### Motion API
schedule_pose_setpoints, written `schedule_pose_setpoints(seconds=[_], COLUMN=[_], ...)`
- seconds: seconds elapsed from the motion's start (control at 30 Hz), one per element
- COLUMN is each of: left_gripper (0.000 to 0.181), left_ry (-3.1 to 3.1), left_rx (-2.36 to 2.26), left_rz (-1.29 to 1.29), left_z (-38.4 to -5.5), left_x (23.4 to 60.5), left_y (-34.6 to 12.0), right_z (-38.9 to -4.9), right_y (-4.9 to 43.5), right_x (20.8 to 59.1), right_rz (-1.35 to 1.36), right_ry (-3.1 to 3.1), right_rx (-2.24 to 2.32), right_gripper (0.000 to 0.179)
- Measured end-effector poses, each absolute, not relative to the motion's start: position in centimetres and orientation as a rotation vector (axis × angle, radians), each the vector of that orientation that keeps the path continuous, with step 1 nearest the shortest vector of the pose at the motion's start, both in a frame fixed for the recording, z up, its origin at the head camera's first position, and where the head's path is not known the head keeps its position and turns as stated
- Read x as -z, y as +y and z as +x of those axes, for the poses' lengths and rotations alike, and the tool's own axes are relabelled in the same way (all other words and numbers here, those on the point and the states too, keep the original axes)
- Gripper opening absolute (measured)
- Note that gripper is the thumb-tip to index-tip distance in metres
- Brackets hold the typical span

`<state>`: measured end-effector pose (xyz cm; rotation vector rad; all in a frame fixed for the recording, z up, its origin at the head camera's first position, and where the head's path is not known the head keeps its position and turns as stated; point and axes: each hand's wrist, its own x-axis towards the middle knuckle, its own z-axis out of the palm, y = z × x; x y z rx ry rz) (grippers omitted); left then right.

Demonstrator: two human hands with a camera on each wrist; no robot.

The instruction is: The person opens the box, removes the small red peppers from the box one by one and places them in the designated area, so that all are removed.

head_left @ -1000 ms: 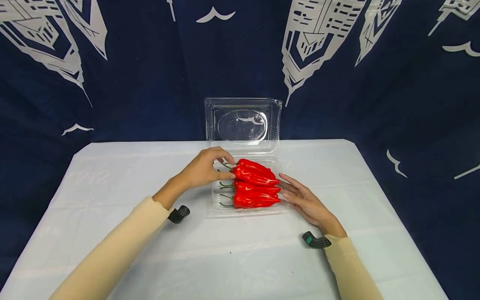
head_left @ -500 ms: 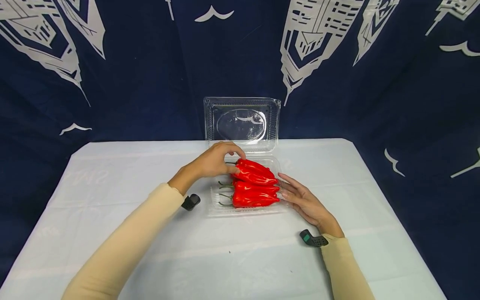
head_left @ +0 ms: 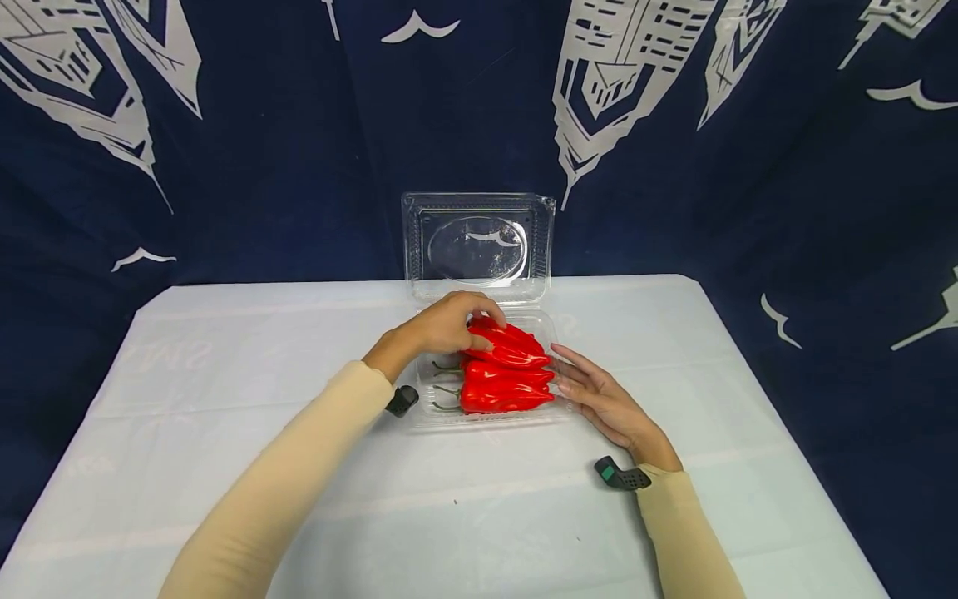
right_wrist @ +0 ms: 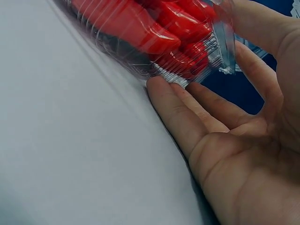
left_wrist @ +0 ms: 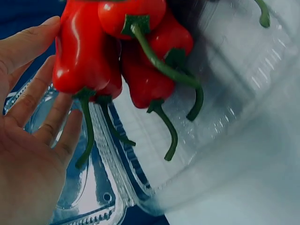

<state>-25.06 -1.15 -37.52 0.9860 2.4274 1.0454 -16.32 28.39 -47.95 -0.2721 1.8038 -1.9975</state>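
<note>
Head view, glossy tapered peppers (head_left: 507,391); rectangular box (head_left: 509,293), clear plastic

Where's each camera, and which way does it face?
Head: worn there, facing forward and down at red peppers in a clear container; left hand, right hand, sleeves show.
Left wrist: worn there, facing green stems; left hand shows.
Right wrist: worn there, facing the container; right hand shows.
Both wrist views share the peppers and container.

White surface (head_left: 524,507), far corners clipped, navy cloth (head_left: 299,150) hanging behind and down both sides, printed with pale inverted towers (head_left: 615,83) and bird-like outlines (head_left: 414,26).
</note>
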Motion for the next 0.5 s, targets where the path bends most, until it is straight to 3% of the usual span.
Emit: schedule_pose_setpoints(seconds=[0.5], left_gripper=[0.028], left_ry=[2.419], left_rx=[-0.961], left_rz=[1.038], left_z=[-24.5], left_x=[38.2], left_y=[0.1], right_z=[-16.3], right_y=[28.3], right_x=[48.0], right_rz=[-0.259], right_ry=[1.783], right_rx=[2.012], right_gripper=[0.067])
